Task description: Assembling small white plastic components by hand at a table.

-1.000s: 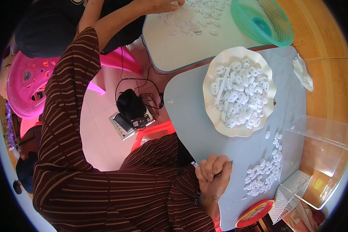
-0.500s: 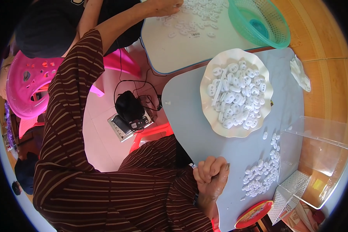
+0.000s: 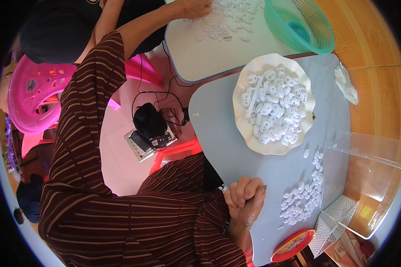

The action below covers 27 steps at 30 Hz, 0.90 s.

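My left arm stretches to the far white table (image 3: 200, 58), where my left hand (image 3: 195, 8) rests at the edge of a spread of small white oval plastic pieces (image 3: 236, 13) with two holes. Its fingers are bent together; whatever they hold is hidden. My right hand (image 3: 246, 198) is curled closed above the near edge of the grey table (image 3: 223, 133), its contents out of sight. To its right lie more white pieces (image 3: 300, 202). A cream scalloped plate (image 3: 245, 133) beyond my right hand is heaped with the same pieces and a thin white stick (image 3: 254, 98).
A green basket (image 3: 276, 26) stands on the far table. Crumpled white tissue (image 3: 345, 84), a clear plastic box (image 3: 365, 187) and a red tray (image 3: 294, 247) line the right side. At left, another person (image 3: 53, 35) in dark clothing sits near a pink chair (image 3: 31, 102).
My left hand has shifted slightly right, and several pieces beside it have moved toward the near side of the far table. My right hand stays curled. The whole view shifts slightly.
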Each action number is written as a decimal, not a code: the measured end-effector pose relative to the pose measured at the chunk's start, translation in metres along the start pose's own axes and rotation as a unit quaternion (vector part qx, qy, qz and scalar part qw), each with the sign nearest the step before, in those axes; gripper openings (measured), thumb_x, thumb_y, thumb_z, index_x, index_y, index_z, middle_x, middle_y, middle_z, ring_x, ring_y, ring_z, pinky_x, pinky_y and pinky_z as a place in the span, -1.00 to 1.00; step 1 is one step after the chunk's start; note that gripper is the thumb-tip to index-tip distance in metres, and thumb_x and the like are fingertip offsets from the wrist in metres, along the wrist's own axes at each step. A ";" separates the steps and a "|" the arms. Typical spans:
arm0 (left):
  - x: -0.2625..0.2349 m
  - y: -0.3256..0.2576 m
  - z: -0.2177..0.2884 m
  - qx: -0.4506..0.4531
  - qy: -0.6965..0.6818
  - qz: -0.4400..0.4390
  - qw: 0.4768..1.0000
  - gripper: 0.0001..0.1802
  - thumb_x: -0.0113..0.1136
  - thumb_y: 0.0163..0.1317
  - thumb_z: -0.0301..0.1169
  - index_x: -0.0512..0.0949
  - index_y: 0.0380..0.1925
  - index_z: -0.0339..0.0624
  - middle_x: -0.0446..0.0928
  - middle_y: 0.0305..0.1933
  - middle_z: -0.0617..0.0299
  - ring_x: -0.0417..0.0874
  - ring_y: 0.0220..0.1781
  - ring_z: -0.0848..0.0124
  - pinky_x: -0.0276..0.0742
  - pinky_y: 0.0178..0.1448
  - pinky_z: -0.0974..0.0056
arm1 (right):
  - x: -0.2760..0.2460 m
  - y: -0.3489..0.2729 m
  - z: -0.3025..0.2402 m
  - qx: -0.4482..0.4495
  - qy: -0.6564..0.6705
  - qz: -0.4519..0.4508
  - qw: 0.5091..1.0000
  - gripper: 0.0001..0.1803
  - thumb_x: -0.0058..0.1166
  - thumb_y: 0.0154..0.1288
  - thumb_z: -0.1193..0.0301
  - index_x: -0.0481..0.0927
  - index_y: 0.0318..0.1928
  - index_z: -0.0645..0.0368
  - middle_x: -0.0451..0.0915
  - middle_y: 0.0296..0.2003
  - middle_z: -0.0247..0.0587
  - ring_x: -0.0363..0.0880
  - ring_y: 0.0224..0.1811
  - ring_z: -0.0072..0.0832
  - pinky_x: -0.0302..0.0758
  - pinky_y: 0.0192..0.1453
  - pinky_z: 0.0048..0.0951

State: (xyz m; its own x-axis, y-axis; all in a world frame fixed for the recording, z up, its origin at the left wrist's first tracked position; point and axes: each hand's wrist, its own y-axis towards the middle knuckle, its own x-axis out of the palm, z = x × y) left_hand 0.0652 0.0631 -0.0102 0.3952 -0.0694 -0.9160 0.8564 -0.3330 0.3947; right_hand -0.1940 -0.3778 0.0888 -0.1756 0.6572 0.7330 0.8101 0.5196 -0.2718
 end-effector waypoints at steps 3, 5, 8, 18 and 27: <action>-0.002 0.011 0.008 -0.024 0.018 -0.015 0.999 -0.83 0.11 -0.01 -0.37 0.52 -0.63 -0.23 0.46 -0.19 -0.03 0.37 0.00 0.08 0.30 0.05 0.01 | -0.001 0.000 0.000 0.001 -0.001 -0.007 1.000 -0.54 -0.39 0.50 0.09 0.24 -0.50 0.10 0.16 -0.65 -0.36 -0.03 -0.71 -0.68 -0.01 -0.72 -0.66; -0.004 0.013 0.015 -0.061 0.028 -0.077 0.995 -0.84 0.11 -0.03 -0.37 0.52 -0.63 -0.24 0.45 -0.19 -0.04 0.37 0.02 0.07 0.30 0.07 0.00 | -0.002 0.001 -0.001 -0.001 -0.006 -0.011 1.000 -0.55 -0.39 0.50 0.09 0.24 -0.50 0.10 0.17 -0.65 -0.36 -0.03 -0.71 -0.68 -0.01 -0.71 -0.66; -0.007 0.009 0.022 0.026 0.013 0.061 0.998 -0.88 0.12 -0.03 -0.40 0.52 -0.59 -0.24 0.46 -0.20 -0.03 0.37 0.00 0.07 0.30 0.06 0.00 | -0.003 0.000 0.000 -0.005 0.000 -0.016 1.000 -0.55 -0.38 0.50 0.09 0.24 -0.49 0.10 0.17 -0.64 -0.36 -0.03 -0.71 -0.68 -0.01 -0.71 -0.66; -0.125 -0.012 0.138 -0.059 -0.347 0.211 0.912 -0.81 0.14 0.06 -0.57 0.49 -0.27 -0.25 0.46 -0.26 0.10 0.52 -0.16 0.13 0.47 -0.10 0.24 | 0.020 0.002 -0.008 0.068 -0.086 0.047 0.993 -0.50 -0.41 0.48 0.00 0.32 -0.42 0.14 0.26 -0.61 -0.29 0.02 -0.71 -0.67 0.00 -0.70 -0.66; -0.185 -0.067 0.274 0.186 -0.368 0.039 0.910 -0.75 0.14 -0.13 -0.35 0.51 -0.47 -0.32 0.38 -0.27 0.13 0.30 0.08 0.04 0.24 0.21 0.06 | 0.053 0.036 0.006 0.149 0.054 0.122 0.980 -0.40 -0.49 0.45 -0.10 0.27 0.19 0.08 0.39 0.05 -0.17 0.42 0.05 -0.33 0.49 -0.02 -0.36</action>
State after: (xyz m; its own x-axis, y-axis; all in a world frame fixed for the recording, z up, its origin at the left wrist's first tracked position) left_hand -0.1570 -0.1594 0.1133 0.0033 -0.6718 -0.7408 0.6098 -0.5858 0.5339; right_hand -0.1778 -0.3209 0.1144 0.0767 0.7285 0.6807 0.6181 0.5009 -0.6058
